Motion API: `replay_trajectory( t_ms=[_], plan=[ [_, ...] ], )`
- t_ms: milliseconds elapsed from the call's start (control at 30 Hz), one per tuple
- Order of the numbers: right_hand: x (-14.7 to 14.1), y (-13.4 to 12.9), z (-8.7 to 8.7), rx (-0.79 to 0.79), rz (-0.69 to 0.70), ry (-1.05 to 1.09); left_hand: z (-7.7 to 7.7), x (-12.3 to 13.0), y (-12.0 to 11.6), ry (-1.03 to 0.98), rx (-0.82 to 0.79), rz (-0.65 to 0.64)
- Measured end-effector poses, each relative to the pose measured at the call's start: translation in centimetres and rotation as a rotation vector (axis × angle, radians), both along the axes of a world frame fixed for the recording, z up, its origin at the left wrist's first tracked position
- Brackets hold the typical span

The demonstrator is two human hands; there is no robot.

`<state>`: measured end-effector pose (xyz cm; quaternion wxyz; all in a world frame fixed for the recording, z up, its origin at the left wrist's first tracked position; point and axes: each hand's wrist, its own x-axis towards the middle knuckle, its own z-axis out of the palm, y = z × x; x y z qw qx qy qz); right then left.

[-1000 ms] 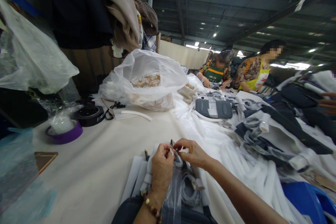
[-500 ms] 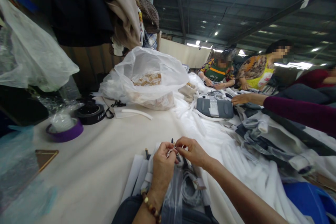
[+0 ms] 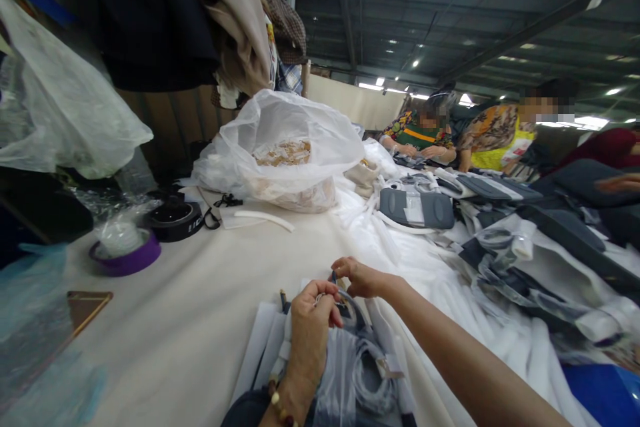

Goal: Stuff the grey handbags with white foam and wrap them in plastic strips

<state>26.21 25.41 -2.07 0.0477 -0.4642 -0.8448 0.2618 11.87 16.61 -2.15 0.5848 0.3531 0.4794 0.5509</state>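
Note:
A dark bag (image 3: pixel 239 408) with wrapped grey straps and a coiled clear-wrapped cord (image 3: pixel 371 373) lies at the bottom centre. Over its top edge my left hand (image 3: pixel 313 313), with a beaded bracelet on the wrist, has its fingers curled around a thin pale string too small to make out well. My right hand (image 3: pixel 357 277) is just beyond and to the right, its fingers bent and closed at the small dark tip of a grey handle or strap (image 3: pixel 353 303). White padded strips (image 3: pixel 256 340) stick out on the bag's left side.
A large clear plastic bag (image 3: pixel 295 180) stands behind the hands. Purple tape (image 3: pixel 127 259), black tape (image 3: pixel 175 217) and a phone-like flat object (image 3: pixel 89 307) lie left. White foam tubes (image 3: pixel 480 320) and grey bags (image 3: pixel 417 207) pile up right. Two people (image 3: pixel 420 130) work farther back.
My right hand has moved slightly away from my left fingers, toward the dark tip. Another person's purple-sleeved arm has drawn back from the grey bags on the right.

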Motion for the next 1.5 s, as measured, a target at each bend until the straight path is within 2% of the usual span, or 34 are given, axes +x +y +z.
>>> replay_trajectory(
  t_ms=[100, 200, 433, 567, 667, 767, 933, 1067, 1233, 1367, 1433, 1500],
  plan=[
    [-0.1, 0.2, 0.0, 0.007, -0.001, -0.062, -0.1, 0.0, -0.1, 0.002, -0.002, 0.007],
    [0.9, 0.1, 0.9, -0.012, -0.031, -0.109, 0.0, -0.2, -0.3, -0.025, -0.001, 0.007],
    [3.7, -2.1, 5.3, 0.005, -0.277, -0.123, 0.1, -0.4, -0.2, 0.015, 0.057, -0.032],
    [3.9, -4.2, 7.9, 0.04, -0.399, -0.022, 0.3, -0.3, -0.2, -0.05, 0.112, -0.055],
    [3.3, -5.7, 8.9, 0.033, -0.485, 0.113, 0.7, -0.3, -0.3, -0.124, 0.096, -0.057],
    [2.4, -7.2, 8.5, -0.018, -0.57, 0.286, 1.0, -0.5, -0.3, -0.197, 0.083, -0.05],
    [0.8, -8.9, 6.5, -0.16, -0.735, 0.594, 0.9, -0.8, -0.3, -0.28, 0.041, -0.032],
    [-0.3, -9.5, 5.9, -0.29, -0.823, 0.84, 0.8, -0.7, -0.6, -0.261, 0.038, -0.074],
    [-1.9, -10.3, 6.6, -0.396, -0.742, 1.025, 1.1, -0.5, -1.2, -0.264, 0.127, -0.211],
    [-1.9, -10.9, 7.1, -0.532, -0.628, 1.162, 1.5, -0.8, -1.3, -0.386, 0.137, -0.178],
    [-1.7, -11.0, 6.9, -0.55, -0.594, 1.134, 1.5, -0.9, -1.2, -0.401, 0.138, -0.164],
    [-1.6, -11.0, 6.4, -0.488, -0.558, 1.026, 1.4, -1.0, -1.1, -0.379, 0.158, -0.17]
  ],
)
